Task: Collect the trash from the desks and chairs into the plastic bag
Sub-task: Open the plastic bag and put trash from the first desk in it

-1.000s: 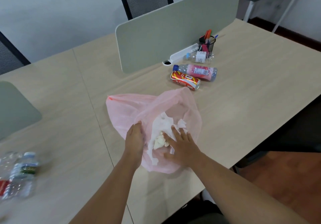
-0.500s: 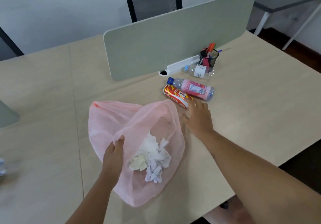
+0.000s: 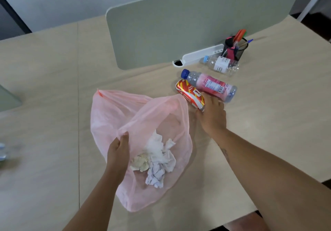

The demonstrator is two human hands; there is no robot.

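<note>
A thin pink plastic bag (image 3: 114, 116) lies on the desk with crumpled white tissues (image 3: 157, 160) inside it. My left hand (image 3: 118, 151) pinches the bag's rim and holds the mouth up. My right hand (image 3: 213, 116) is closed around the near end of a red and gold soda can (image 3: 188, 94) lying just right of the bag. A pink-labelled bottle with a blue cap (image 3: 209, 85) lies against the can's far side. A clear water bottle (image 3: 220, 64) lies further back.
A grey-green divider panel (image 3: 179, 26) stands across the desk (image 3: 44, 87), with a white cable tray (image 3: 198, 55) at its foot. A black mesh pen cup (image 3: 236, 48) stands beside the clear bottle. Blurred bottles (image 3: 2, 151) show at the left edge. The desk's front edge runs at lower right.
My right hand left the tissues in the bag, reached right and forward, and closed on the soda can. My left hand shifted its hold on the bag's rim.
</note>
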